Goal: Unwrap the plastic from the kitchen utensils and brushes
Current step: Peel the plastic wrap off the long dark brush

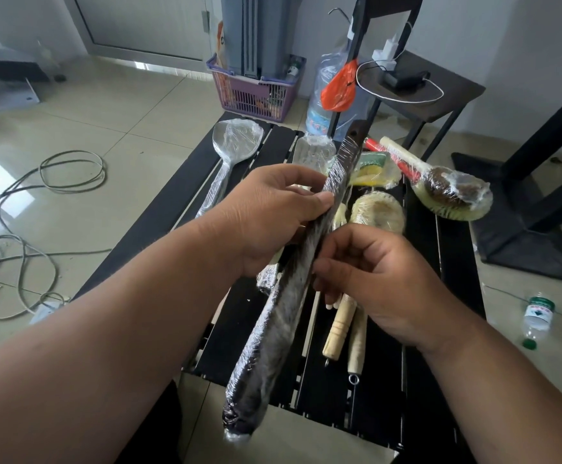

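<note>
A long dark brush [272, 333] wrapped in clear plastic slants above the black slatted table [440, 262], its bristle end nearest me. My left hand [269, 216] grips its upper part, thumb on the wrap. My right hand [370, 279] pinches the plastic at the brush's middle. On the table lie a wrapped clear spatula [229, 152], a wrapped slotted utensil [314, 150], wrapped sponges [375, 167], a round wooden-handled brush [378, 212] and wrapped brushes [446, 189] at the right. Two bare wooden handles [339, 326] lie under my right hand.
A purple basket [256, 92] and a large water bottle [326, 95] with an orange bag stand beyond the table. A dark side table [433, 85] is at the back right. Cables [38, 195] sprawl on the floor at the left; a small bottle [537, 318] lies at the right.
</note>
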